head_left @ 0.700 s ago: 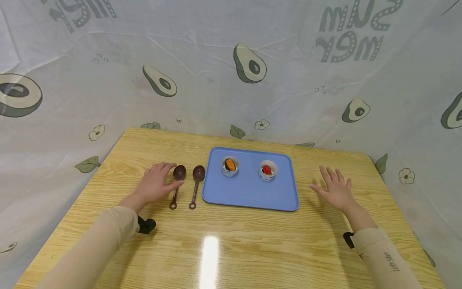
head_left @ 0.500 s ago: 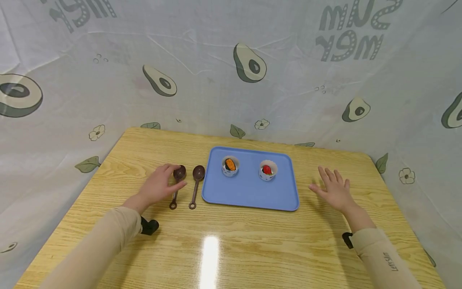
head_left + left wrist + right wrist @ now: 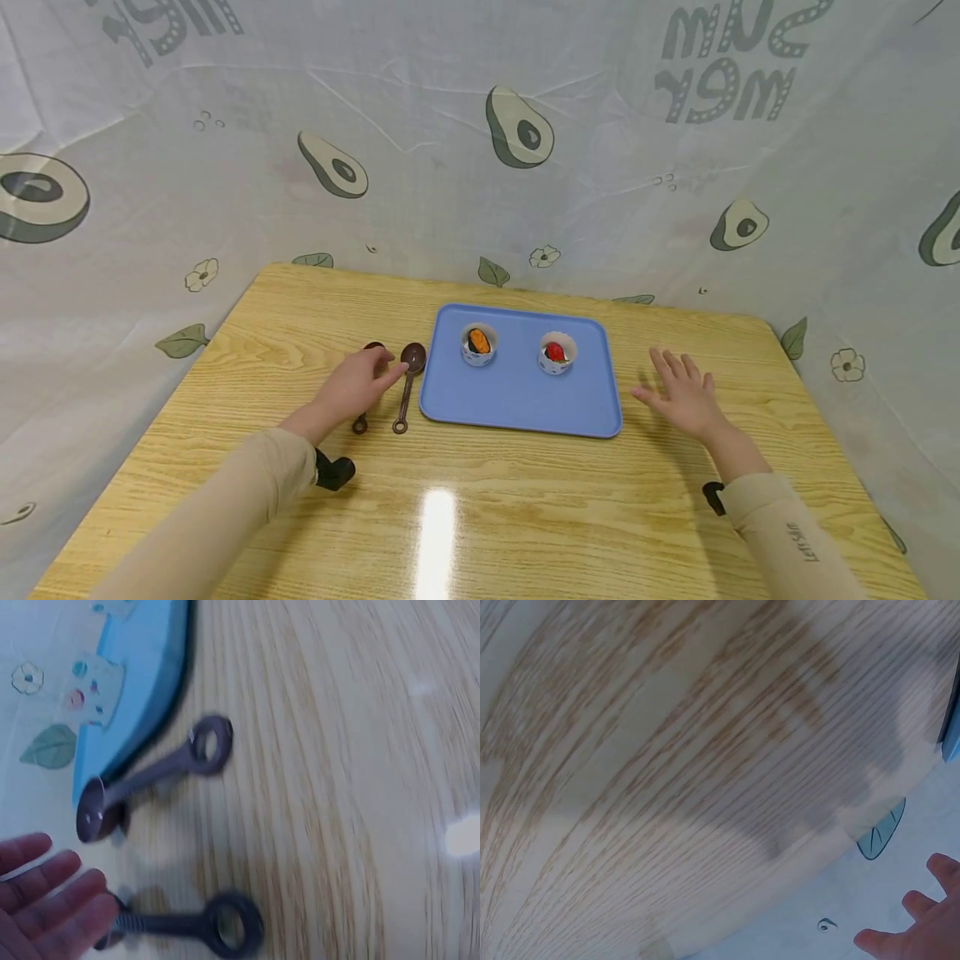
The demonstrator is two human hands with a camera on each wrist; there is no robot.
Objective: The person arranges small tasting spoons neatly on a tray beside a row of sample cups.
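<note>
My left hand point(image 3: 354, 383) hovers over the left brown measuring spoon point(image 3: 360, 425), covering most of it in the head view. Its fingers are extended, and the thumb and index tips come right up to the bowl of the right brown spoon point(image 3: 406, 396). In the left wrist view, both the nearer spoon point(image 3: 234, 925) and the farther spoon point(image 3: 154, 771) show ring-ended handles beyond the fingers. Off the tray's right side, my right hand point(image 3: 686, 402) is held above the table with fingers spread and nothing in it.
A blue tray point(image 3: 517, 408) lies right of the spoons. On it stand two paper cups, the left cup point(image 3: 478, 358) holding an orange-topped sushi piece point(image 3: 479, 341) and the right cup point(image 3: 554, 367) a red-topped one point(image 3: 555, 352). A printed cloth point(image 3: 420, 200) hangs behind the table.
My left hand has moved right across the left spoon toward the right spoon. My right hand has shifted slightly left. Spoons, tray and cups stay where they were.
</note>
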